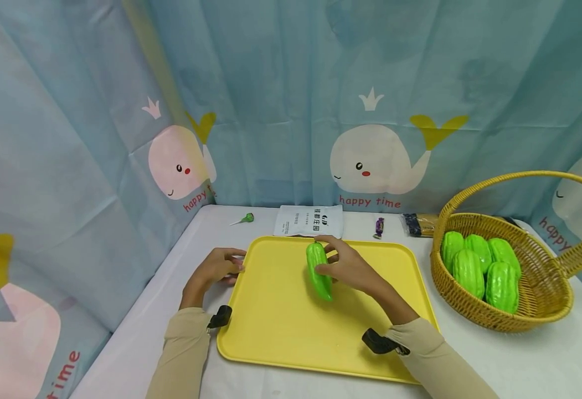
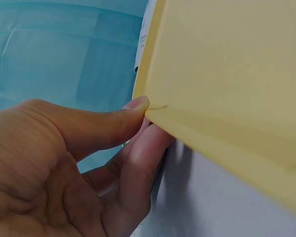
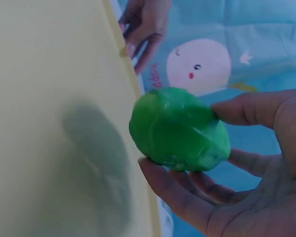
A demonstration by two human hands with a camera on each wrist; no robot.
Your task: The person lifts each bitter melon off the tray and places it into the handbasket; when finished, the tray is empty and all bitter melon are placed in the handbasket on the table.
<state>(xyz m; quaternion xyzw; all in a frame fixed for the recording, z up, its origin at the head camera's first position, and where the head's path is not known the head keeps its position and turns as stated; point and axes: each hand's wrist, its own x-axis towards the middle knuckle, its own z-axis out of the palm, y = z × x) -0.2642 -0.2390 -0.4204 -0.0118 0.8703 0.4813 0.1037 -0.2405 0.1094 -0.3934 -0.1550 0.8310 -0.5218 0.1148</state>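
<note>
My right hand (image 1: 346, 265) holds a bright green, ribbed, gourd-like vegetable (image 1: 317, 270) above the yellow tray (image 1: 281, 327). In the right wrist view, thumb and fingers grip this green vegetable (image 3: 175, 128) from either side, and its shadow falls on the tray. At the tray's left edge, my left hand (image 1: 217, 267) pinches the rim near the far corner. The left wrist view shows the thumb of that hand (image 2: 89, 143) on top of the tray's rim (image 2: 197, 143) and bent fingers beneath it.
Right of the tray stands a wicker basket (image 1: 545, 310) with a tall handle, holding several similar green vegetables (image 1: 468, 274). Along the back lie a green lollipop (image 1: 247, 218), a white packet (image 1: 309, 221), a purple-wrapped candy (image 1: 379, 228) and a dark-and-tan package (image 1: 417, 225). A whale-print curtain (image 1: 281, 111) hangs behind.
</note>
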